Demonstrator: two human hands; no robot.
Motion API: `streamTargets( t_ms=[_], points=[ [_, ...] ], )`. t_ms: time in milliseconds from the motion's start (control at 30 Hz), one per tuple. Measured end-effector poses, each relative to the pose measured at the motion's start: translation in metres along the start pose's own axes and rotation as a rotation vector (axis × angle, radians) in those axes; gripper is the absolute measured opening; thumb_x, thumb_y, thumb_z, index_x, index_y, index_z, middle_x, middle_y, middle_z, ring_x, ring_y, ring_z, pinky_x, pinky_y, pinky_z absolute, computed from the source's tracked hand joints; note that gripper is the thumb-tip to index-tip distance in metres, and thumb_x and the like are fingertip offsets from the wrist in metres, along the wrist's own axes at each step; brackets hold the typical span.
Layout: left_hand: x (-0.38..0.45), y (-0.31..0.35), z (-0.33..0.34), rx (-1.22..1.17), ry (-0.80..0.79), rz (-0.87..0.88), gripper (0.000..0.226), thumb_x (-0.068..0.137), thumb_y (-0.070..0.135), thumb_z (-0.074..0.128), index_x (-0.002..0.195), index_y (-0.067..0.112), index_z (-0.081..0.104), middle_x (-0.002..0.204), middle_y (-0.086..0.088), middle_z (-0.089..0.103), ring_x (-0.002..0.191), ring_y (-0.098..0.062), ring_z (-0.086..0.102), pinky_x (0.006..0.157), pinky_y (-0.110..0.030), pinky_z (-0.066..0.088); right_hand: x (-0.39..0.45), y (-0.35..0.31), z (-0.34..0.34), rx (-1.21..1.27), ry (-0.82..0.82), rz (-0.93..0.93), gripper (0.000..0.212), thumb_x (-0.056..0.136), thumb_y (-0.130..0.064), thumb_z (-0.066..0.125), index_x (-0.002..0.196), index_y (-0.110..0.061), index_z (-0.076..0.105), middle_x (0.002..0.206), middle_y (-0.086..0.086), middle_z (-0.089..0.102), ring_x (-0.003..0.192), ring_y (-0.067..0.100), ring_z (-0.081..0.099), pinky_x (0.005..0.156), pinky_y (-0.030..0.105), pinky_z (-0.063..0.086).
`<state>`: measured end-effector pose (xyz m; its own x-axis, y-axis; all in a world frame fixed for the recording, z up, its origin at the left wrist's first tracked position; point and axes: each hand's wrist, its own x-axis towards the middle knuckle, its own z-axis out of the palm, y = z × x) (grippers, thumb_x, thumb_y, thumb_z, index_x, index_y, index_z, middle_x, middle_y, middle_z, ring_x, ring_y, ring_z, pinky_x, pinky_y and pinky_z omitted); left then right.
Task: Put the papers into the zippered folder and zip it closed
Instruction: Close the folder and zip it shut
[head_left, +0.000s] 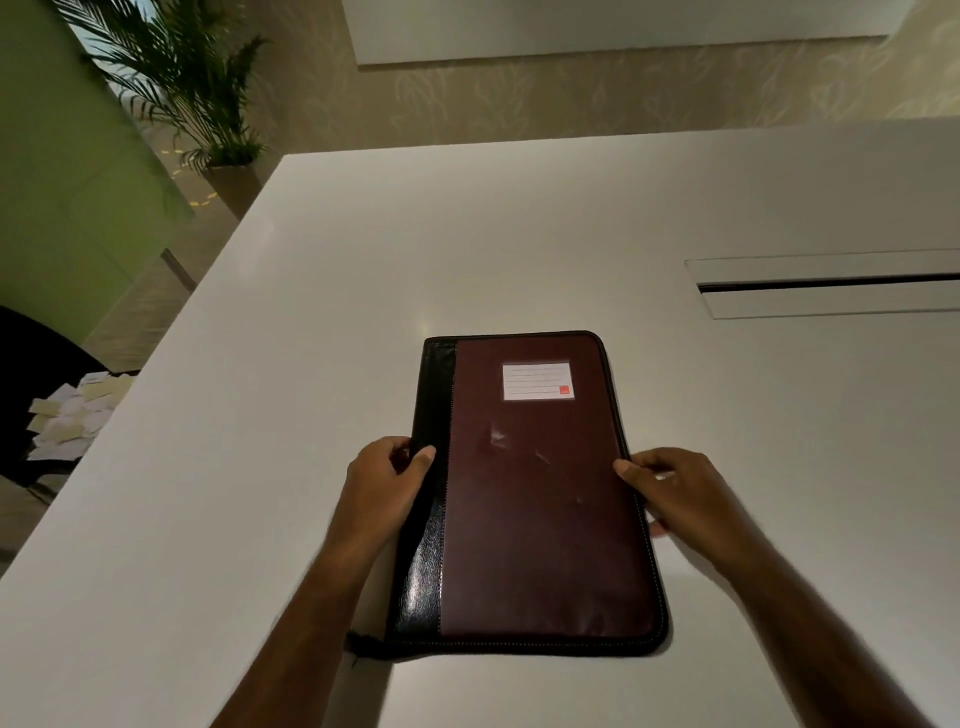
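A zippered folder (535, 493) with a maroon cover, a black spine strip and a white label lies flat and closed on the white table (260, 415). My left hand (387, 480) grips its left spine edge, thumb on top. Along the right zippered edge, my right hand (670, 491) holds the folder with the thumb on the cover. The zipper tail sticks out at the near left corner (358, 644). No loose papers show on the table; the folder's inside is hidden.
A slotted cable hatch (826, 288) is set into the table at the right. Off the table's left edge, a dark seat holds several scattered paper slips (72, 410). A potted palm (208, 104) stands beyond the far left corner.
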<state>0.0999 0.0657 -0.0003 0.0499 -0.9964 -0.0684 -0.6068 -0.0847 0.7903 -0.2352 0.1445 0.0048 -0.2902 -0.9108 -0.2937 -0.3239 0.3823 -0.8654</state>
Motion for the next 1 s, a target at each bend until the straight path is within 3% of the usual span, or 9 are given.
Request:
streamTargets(
  t_ms=[100, 233, 367, 533, 733, 867, 1000],
  points=[
    [-0.003, 0.001, 0.001, -0.009, 0.008, -0.003, 0.008, 0.097, 0.039, 0.071, 0.097, 0.036, 0.063, 0.085, 0.023, 0.065, 0.082, 0.008, 0.063, 0.066, -0.013, 0.045, -0.004, 0.001, 0.001, 0.089, -0.013, 0.012, 0.013, 0.098, -0.031, 0.074, 0.095, -0.020, 0.080, 0.086, 0.003, 0.079, 0.065, 0.005, 0.074, 0.055, 0.028, 0.061],
    [-0.003, 0.000, 0.002, -0.043, 0.015, -0.031, 0.011, 0.096, 0.040, 0.072, 0.101, 0.033, 0.066, 0.090, 0.020, 0.067, 0.086, 0.004, 0.064, 0.068, -0.015, 0.046, -0.004, 0.002, 0.004, 0.106, 0.002, 0.009, 0.005, 0.096, -0.022, 0.075, 0.099, -0.021, 0.080, 0.083, 0.000, 0.081, 0.070, 0.010, 0.077, 0.055, 0.024, 0.059],
    [-0.006, 0.000, 0.005, -0.066, 0.022, -0.044, 0.010, 0.096, 0.040, 0.072, 0.101, 0.034, 0.065, 0.090, 0.021, 0.066, 0.084, 0.005, 0.063, 0.066, -0.012, 0.043, -0.005, 0.005, 0.002, 0.156, 0.020, 0.019, 0.010, 0.094, -0.017, 0.078, 0.104, -0.018, 0.080, 0.083, -0.004, 0.082, 0.070, 0.006, 0.077, 0.058, 0.021, 0.058],
    [-0.008, 0.002, 0.008, -0.113, 0.021, -0.051, 0.012, 0.097, 0.038, 0.072, 0.106, 0.030, 0.068, 0.095, 0.017, 0.069, 0.086, 0.003, 0.065, 0.066, -0.011, 0.044, -0.008, 0.007, -0.002, 0.214, 0.005, 0.026, 0.014, 0.094, -0.012, 0.077, 0.106, -0.020, 0.081, 0.092, -0.001, 0.084, 0.088, 0.020, 0.081, 0.078, 0.037, 0.067],
    [-0.006, 0.001, -0.004, -0.132, 0.066, -0.060, 0.025, 0.099, 0.037, 0.070, 0.118, 0.021, 0.070, 0.104, 0.005, 0.070, 0.093, -0.008, 0.066, 0.076, -0.024, 0.054, -0.014, -0.004, -0.002, 0.339, -0.032, 0.007, 0.018, 0.091, -0.009, 0.081, 0.106, -0.020, 0.080, 0.094, 0.000, 0.085, 0.084, 0.015, 0.082, 0.062, 0.018, 0.060],
    [-0.002, -0.003, -0.020, -0.145, 0.084, -0.064, 0.032, 0.099, 0.038, 0.069, 0.123, 0.017, 0.071, 0.109, 0.001, 0.071, 0.098, -0.019, 0.070, 0.087, -0.040, 0.061, -0.013, -0.019, 0.004, 0.376, -0.059, -0.029, 0.020, 0.090, -0.010, 0.082, 0.109, -0.017, 0.079, 0.096, 0.002, 0.084, 0.087, 0.015, 0.082, 0.064, 0.019, 0.061],
    [0.005, -0.010, -0.044, -0.140, 0.135, -0.064, 0.031, 0.098, 0.039, 0.070, 0.121, 0.019, 0.073, 0.107, 0.005, 0.071, 0.096, -0.018, 0.070, 0.084, -0.037, 0.059, -0.011, -0.034, 0.023, 0.386, -0.098, -0.062, 0.021, 0.089, -0.012, 0.083, 0.107, -0.021, 0.076, 0.095, -0.004, 0.084, 0.087, 0.014, 0.081, 0.065, 0.022, 0.062]
  ],
)
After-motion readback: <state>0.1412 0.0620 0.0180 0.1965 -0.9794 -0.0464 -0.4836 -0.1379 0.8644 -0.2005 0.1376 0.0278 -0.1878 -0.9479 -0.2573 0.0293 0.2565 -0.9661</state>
